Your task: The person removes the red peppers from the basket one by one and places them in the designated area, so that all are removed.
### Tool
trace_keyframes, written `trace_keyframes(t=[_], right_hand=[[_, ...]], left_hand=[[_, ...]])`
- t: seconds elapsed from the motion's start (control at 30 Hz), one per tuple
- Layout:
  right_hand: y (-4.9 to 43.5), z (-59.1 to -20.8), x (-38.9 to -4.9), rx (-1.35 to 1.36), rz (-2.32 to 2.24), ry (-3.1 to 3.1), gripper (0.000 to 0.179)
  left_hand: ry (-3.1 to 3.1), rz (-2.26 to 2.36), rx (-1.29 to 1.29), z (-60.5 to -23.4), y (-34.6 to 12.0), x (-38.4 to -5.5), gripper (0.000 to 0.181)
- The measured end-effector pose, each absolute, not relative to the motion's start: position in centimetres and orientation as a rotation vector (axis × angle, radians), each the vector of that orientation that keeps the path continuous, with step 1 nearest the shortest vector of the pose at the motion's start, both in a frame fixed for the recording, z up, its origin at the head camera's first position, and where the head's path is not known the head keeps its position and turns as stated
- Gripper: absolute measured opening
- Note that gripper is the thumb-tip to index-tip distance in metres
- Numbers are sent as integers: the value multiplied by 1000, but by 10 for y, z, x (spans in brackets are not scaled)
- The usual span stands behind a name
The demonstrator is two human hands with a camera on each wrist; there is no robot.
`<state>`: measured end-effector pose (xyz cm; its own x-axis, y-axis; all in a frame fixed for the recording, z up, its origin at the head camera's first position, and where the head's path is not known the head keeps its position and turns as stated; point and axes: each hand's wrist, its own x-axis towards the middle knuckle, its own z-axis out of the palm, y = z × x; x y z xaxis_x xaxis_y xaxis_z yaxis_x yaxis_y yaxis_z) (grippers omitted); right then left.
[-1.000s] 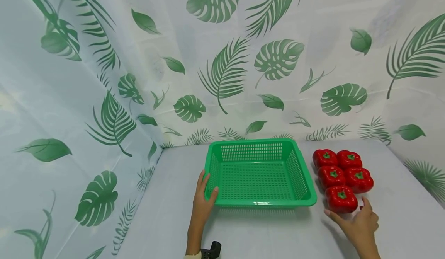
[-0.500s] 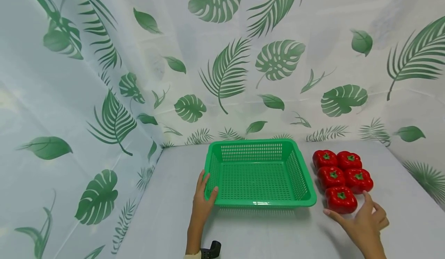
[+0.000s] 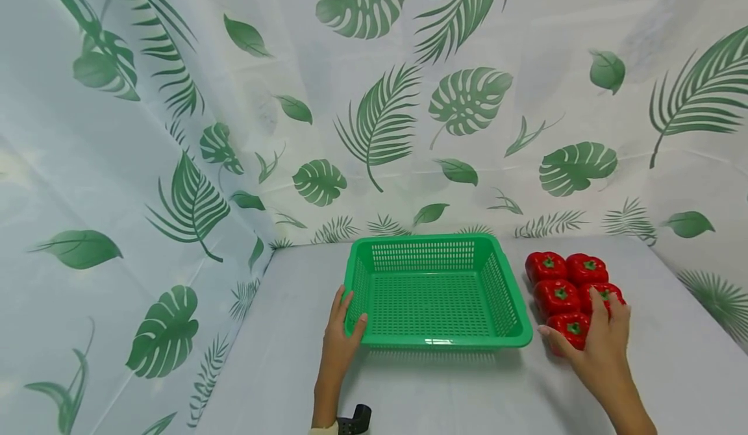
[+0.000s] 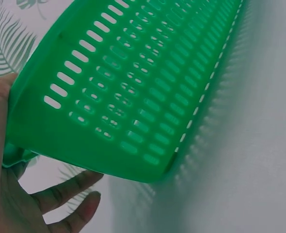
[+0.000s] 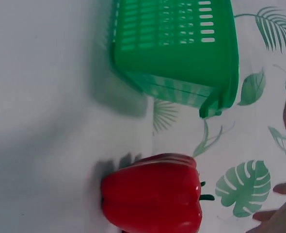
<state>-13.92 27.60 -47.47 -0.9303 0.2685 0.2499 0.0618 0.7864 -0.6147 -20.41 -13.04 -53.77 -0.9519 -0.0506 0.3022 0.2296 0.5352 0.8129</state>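
Observation:
A green plastic basket (image 3: 432, 342) with slotted walls stands on the white table. My left hand (image 3: 340, 344) grips its near left corner at the rim. In the left wrist view two fingers (image 4: 80, 213) of that hand reach past the wall's edge. Several red bell peppers with green stems lie clustered right of the basket. My right hand (image 3: 602, 354), fingers spread, hovers over the nearest bell pepper (image 3: 562, 324) and partly hides it. In the right wrist view, a gap shows between this bell pepper (image 5: 152, 196) and the fingertips at the right edge.
Behind the table (image 3: 292, 331) hangs a white sheet (image 3: 397, 195) printed with green leaves, and another sheet closes off the left side. Two bell peppers (image 3: 546, 266) sit in the back row, close to the basket's right side.
My right hand has first shifted a little right, then moved forward and up over the nearest bell pepper. The left hand and the basket have stayed in place.

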Motion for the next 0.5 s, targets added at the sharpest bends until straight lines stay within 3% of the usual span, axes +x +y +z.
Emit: trace_keyframes(t=[0.23,0.5], right_hand=[[271,-477,-153,82,602,-2733,110],[262,-474,-177,156,422,-2785,104]], left_hand=[[-2659,-1041,-134,-526,-134,-200,66],[-2781,-517,-151,-503,-147,-200,75]])
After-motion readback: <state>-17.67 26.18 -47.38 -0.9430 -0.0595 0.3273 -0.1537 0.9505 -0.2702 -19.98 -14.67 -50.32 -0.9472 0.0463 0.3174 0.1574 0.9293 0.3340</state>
